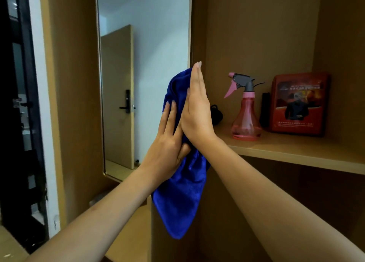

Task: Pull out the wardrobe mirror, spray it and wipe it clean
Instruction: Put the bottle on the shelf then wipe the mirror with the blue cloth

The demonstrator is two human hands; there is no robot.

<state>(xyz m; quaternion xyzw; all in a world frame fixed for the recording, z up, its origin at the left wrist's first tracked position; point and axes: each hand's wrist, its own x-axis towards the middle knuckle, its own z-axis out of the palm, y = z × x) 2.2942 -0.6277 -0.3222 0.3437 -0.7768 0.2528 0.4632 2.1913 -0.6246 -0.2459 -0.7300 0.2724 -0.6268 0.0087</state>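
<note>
Pressing flat, both hands sandwich the blue cloth (177,192) at the mirror (146,64) edge: left hand (167,143) and right hand (197,111) straight-fingered; spray bottle (245,115) right, on the shelf (296,153).

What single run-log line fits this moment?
step: wiping | both hands flat on cloth | mirror out | spray bottle on shelf

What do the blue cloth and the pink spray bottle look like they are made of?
The blue cloth looks like soft microfibre: matt, fuzzy, hanging in limp folds. The pink spray bottle seems to be translucent plastic, since light shows through its glossy body; its grey and pink trigger head looks like opaque plastic.
</note>
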